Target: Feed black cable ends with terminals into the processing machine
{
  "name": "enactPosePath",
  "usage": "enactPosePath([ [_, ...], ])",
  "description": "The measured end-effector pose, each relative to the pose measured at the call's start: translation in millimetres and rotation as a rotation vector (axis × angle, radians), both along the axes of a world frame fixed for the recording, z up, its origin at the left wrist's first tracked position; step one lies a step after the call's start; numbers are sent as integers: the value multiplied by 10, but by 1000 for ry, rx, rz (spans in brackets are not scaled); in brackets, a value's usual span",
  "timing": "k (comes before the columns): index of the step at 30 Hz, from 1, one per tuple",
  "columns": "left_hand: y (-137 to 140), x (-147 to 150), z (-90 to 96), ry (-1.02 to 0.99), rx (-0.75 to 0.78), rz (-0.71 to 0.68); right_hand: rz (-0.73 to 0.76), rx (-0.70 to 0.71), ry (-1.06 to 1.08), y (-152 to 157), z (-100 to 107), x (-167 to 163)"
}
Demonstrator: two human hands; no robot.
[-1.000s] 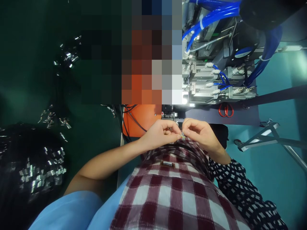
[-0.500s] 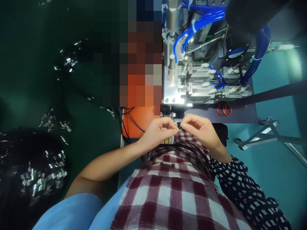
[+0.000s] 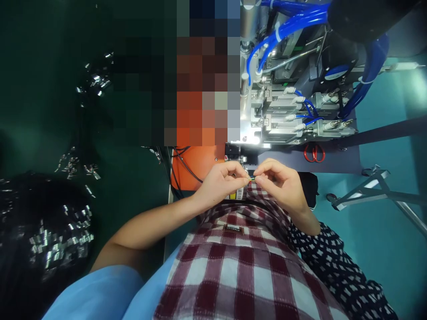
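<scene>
My left hand (image 3: 224, 182) pinches several thin coloured wires (image 3: 252, 179) between thumb and fingertips, just in front of the checked apron. From the other side, my right hand (image 3: 283, 183) closes its thumb and forefinger on the short free ends of these wires. Yellow, green and red show in the narrow gap between the two hands. How the wires run inside the left hand is hidden. Close behind the fingertips sits a small metal fixture (image 3: 245, 160) at the machine's front edge.
A machine with metal cylinders and blue air hoses (image 3: 300, 20) stands at the back right. Red-handled scissors (image 3: 314, 153) lie on its grey base. An orange panel (image 3: 196, 166) is left of it. Black cables with shiny metal ends (image 3: 63, 235) fill the left side.
The view has shifted slightly. My right hand has moved a little to the right, and its fingertips now meet the wire ends. The left hand keeps its pinch.
</scene>
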State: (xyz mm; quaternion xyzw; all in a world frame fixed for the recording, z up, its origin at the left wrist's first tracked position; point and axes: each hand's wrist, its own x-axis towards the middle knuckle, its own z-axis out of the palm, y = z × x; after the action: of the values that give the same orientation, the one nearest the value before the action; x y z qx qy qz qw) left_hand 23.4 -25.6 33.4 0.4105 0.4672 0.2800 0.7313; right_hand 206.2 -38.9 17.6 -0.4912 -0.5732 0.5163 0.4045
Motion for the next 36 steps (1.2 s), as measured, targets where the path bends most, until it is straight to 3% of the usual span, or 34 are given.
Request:
enactPosePath([
  [11, -41, 16, -68, 64, 106, -148, 296, 54, -369, 116, 238, 70],
  [21, -16, 9, -4, 30, 3, -81, 356, 7, -322, 204, 261, 89],
  [24, -20, 13, -15, 32, -22, -45, 315, -17, -259, 206, 219, 85],
  [29, -17, 13, -38, 18, -31, 23, 125, -56, -169, 96, 106, 115],
  [36, -15, 17, -29, -24, -15, 48, 62, -24, -182, -32, 84, 82],
])
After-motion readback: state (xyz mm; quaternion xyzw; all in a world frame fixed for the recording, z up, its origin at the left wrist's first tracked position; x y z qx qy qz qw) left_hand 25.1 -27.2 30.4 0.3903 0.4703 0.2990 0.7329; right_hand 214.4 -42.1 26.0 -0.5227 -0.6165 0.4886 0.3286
